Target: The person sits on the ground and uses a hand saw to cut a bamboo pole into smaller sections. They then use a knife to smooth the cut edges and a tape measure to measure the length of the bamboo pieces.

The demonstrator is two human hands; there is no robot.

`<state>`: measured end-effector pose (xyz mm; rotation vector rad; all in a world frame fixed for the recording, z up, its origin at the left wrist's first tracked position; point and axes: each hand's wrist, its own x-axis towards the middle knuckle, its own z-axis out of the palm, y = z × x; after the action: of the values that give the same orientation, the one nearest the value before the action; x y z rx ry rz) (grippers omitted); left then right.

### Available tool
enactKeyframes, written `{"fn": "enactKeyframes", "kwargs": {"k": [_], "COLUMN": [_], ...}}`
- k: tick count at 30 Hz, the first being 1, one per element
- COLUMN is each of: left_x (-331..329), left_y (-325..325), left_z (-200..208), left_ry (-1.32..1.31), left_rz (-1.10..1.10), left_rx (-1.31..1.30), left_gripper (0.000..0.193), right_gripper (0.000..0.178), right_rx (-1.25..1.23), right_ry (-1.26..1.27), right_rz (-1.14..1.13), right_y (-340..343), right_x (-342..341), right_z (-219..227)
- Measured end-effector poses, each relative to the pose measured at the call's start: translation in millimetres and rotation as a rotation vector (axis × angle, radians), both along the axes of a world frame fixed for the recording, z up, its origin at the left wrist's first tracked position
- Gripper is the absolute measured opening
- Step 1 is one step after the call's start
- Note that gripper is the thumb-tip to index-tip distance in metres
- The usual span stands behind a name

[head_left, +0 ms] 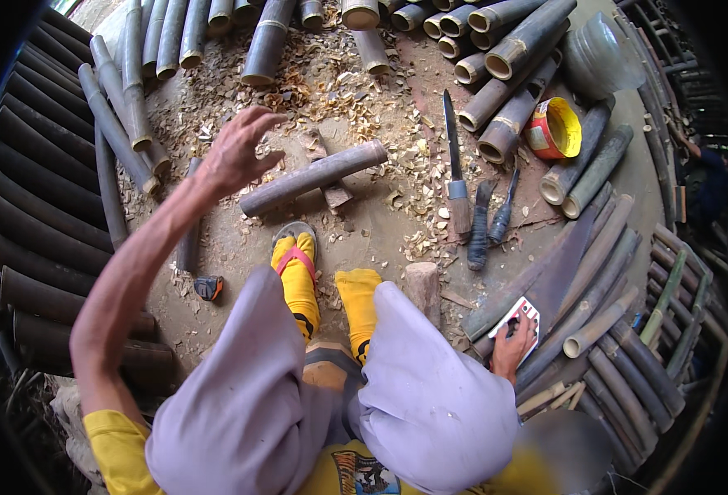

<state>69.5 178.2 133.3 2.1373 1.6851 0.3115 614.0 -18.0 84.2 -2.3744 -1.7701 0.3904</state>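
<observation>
My left hand (pixel 242 148) is raised in front of me over the chip-strewn floor, fingers apart and slightly curved, holding nothing. Just right of it lies a dark bamboo tube (pixel 319 176), resting slantwise across a small wooden block (pixel 332 191). Down at my right side, my right hand (pixel 514 345) is closed around the white and red handle of a handsaw (pixel 563 262). The saw's dark blade points away from me, over several bamboo lengths (pixel 599 326). My foot in a yellow sock and sandal (pixel 296 262) is close to the tube's near side.
A long knife (pixel 453 153), a dark-wrapped tool (pixel 479 235) and a narrow chisel-like tool (pixel 502 216) lie right of centre. A red and yellow tin (pixel 555 129) stands among bamboo at far right. Stacked bamboo (pixel 46 214) lines the left. An orange-black tape measure (pixel 208 288) sits near my left knee.
</observation>
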Motion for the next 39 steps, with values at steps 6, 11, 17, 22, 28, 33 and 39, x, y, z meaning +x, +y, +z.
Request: {"fn": "enactKeyframes", "kwargs": {"k": [6, 11, 17, 22, 28, 33, 39], "left_x": [11.8, 45.4, 95.4, 112.6, 113.9, 111.2, 116.8], "left_y": [24.0, 35.8, 16.9, 9.0, 4.8, 3.6, 4.2], "left_z": [53.9, -5.0, -123.1, -149.9, -145.8, -146.1, -147.9], "left_ry": [0.257, 0.249, 0.035, 0.109, 0.16, 0.149, 0.163], "left_rz": [-0.27, -0.168, 0.122, 0.183, 0.177, 0.146, 0.153], "left_rx": [-0.159, -0.309, -0.137, 0.08, 0.032, 0.034, 0.068], "left_gripper": [0.054, 0.06, 0.065, 0.038, 0.038, 0.045, 0.042], "right_gripper": [0.058, 0.055, 0.041, 0.03, 0.035, 0.042, 0.038], "right_rx": [-0.14, -0.207, -0.237, 0.245, 0.588, 0.543, 0.409], "right_ry": [-0.165, -0.26, -0.146, -0.013, 0.1, 0.494, 0.593], "right_rz": [0.093, 0.126, 0.092, -0.181, -0.095, -0.094, 0.293], "right_y": [-49.0, -32.8, -19.8, -26.5, -46.4, -7.4, 7.5], "right_x": [26.5, 20.5, 27.8, 30.2, 18.8, -58.1, -106.1], "right_z": [-1.0, -16.6, -11.2, 11.8, 57.8, 99.4, 59.2]}}
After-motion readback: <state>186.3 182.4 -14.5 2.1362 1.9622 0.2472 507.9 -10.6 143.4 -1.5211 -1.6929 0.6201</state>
